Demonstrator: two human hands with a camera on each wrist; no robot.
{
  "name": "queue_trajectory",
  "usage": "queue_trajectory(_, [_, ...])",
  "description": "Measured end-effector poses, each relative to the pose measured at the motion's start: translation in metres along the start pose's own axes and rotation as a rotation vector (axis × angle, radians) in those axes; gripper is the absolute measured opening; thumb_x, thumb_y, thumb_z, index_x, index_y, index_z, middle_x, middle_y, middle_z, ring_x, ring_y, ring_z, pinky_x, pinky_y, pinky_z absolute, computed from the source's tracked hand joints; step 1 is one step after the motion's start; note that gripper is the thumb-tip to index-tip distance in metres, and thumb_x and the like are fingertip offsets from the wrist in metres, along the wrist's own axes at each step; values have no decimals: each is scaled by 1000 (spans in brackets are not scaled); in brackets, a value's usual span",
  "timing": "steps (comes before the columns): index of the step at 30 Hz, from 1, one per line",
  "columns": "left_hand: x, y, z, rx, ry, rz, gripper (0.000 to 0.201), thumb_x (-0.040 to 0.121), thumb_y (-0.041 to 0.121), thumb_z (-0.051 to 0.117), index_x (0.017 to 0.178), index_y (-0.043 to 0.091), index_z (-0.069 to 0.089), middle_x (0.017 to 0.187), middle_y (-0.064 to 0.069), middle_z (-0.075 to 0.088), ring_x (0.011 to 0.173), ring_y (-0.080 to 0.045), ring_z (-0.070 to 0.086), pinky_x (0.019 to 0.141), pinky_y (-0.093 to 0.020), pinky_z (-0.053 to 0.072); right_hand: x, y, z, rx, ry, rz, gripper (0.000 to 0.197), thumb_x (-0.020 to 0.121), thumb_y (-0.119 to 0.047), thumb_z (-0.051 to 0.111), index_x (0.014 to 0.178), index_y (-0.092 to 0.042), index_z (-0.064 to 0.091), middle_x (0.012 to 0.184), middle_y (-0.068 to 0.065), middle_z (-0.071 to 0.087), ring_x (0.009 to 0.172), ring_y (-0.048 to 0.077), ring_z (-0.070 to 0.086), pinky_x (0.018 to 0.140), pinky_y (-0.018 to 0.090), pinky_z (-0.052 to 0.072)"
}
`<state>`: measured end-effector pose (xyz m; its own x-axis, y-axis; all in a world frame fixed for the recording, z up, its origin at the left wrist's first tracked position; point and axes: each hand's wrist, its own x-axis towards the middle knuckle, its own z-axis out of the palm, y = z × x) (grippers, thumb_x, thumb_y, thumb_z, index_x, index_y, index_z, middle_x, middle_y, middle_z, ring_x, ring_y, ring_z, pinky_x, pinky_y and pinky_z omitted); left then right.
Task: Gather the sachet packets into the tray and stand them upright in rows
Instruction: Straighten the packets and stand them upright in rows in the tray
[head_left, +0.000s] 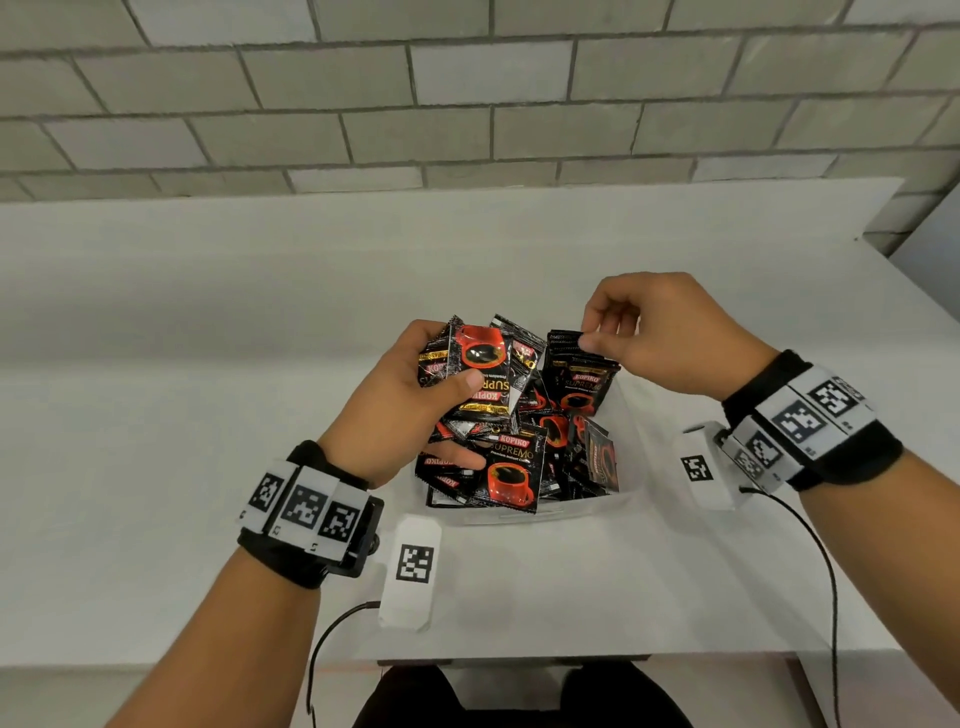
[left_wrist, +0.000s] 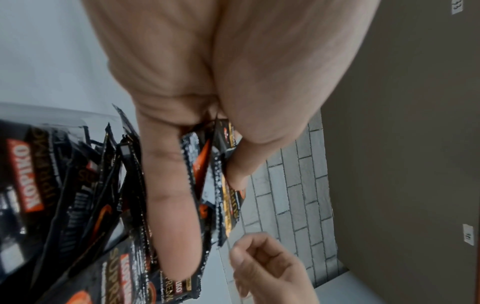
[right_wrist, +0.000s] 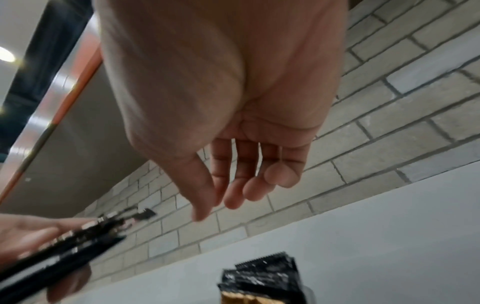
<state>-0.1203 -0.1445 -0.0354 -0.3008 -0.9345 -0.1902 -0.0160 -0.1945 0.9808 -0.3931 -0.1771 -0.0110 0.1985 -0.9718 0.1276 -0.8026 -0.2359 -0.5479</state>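
Note:
Black and red coffee sachets fill a clear plastic tray (head_left: 545, 515) on the white table. My left hand (head_left: 451, 365) grips a fanned bunch of sachets (head_left: 480, 374) above the tray's left side; in the left wrist view the bunch (left_wrist: 226, 205) sits between a finger and the thumb of the left hand (left_wrist: 205, 185). A few sachets stand upright (head_left: 582, 382) at the tray's far right. My right hand (head_left: 597, 338) hovers at their tops with fingers loosely curled. In the right wrist view the right hand (right_wrist: 218, 207) holds nothing, and the upright sachets (right_wrist: 259, 273) lie below it. Other sachets (head_left: 514, 467) lie jumbled in the tray.
A grey brick wall (head_left: 467, 104) runs behind the table. White marker tags lie on the table at the near left (head_left: 413, 564) and near right (head_left: 696, 467) of the tray, with black cables trailing off. The table's front edge (head_left: 519, 656) is close to my body.

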Motion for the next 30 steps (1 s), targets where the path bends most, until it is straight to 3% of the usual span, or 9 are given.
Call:
queue_trajectory(4, [0, 1, 7, 20, -30, 25, 37, 95, 10, 68, 127, 23, 52, 124, -8, 67, 98, -32, 74, 57, -48, 61, -12, -33, 2, 131, -11, -22, 29, 83, -54, 73, 83, -26, 67, 75, -2, 68, 67, 13, 61, 64, 27, 48])
queue_trajectory(6, [0, 2, 9, 61, -68, 33, 44, 92, 9, 72, 127, 24, 52, 120, -7, 68, 96, -32, 75, 59, -51, 61, -16, -45, 10, 128, -79, -52, 39, 77, -61, 74, 96, -29, 64, 77, -3, 65, 64, 8, 58, 62, 28, 48])
queue_trajectory(9, [0, 2, 11, 149, -136, 21, 51, 87, 8, 77, 128, 24, 51, 121, -7, 66, 93, -33, 76, 59, -52, 62, -16, -44, 24, 45, -151, -146, 45, 77, -50, 80, 116, -36, 61, 87, -8, 58, 66, 1, 54, 65, 22, 46])
queue_trajectory(13, [-2, 0, 9, 33, -124, -17, 47, 88, 10, 74, 129, 19, 51, 119, -10, 68, 93, -35, 75, 55, -47, 61, -16, -34, 26, 215, -217, -72, 30, 83, -28, 81, 110, -32, 67, 80, -7, 62, 64, 2, 55, 67, 23, 46])
queue_trajectory(16, [-2, -1, 7, -122, -101, -53, 50, 85, 12, 72, 130, 18, 51, 113, -7, 70, 92, -36, 75, 54, -44, 61, -18, -35, 26, 314, -208, -65, 29, 91, -20, 73, 117, -31, 66, 79, -4, 60, 68, 7, 57, 69, 25, 48])
queue_trajectory(19, [1, -1, 7, -205, -73, -48, 44, 90, 10, 66, 131, 17, 50, 115, -5, 71, 93, -33, 75, 53, -42, 60, -18, -35, 26, 302, -143, -87, 29, 99, -17, 62, 124, -31, 66, 82, 0, 60, 81, 18, 62, 82, 35, 52])
queue_trajectory(22, [4, 0, 5, -251, -35, -46, 44, 95, 8, 62, 135, 15, 48, 127, -10, 67, 95, -34, 74, 53, -41, 60, -16, -31, 22, 340, -78, -83, 31, 101, -16, 57, 125, -33, 67, 99, 8, 61, 97, 23, 62, 96, 47, 49])
queue_trajectory(27, [6, 2, 3, -257, -22, -39, 45, 94, 6, 61, 136, 15, 46, 132, -13, 65, 95, -35, 74, 55, -44, 61, -19, -30, 19, 379, -112, -165, 46, 104, -12, 50, 146, -30, 48, 88, -3, 45, 84, 16, 51, 87, 32, 44])
queue_trajectory(30, [5, 0, 5, -265, -31, -33, 46, 94, 3, 61, 136, 14, 46, 128, -11, 67, 95, -35, 74, 56, -46, 61, -20, -33, 18, 384, -140, -176, 47, 105, -16, 48, 149, -30, 44, 91, 0, 47, 88, 22, 53, 89, 35, 46])
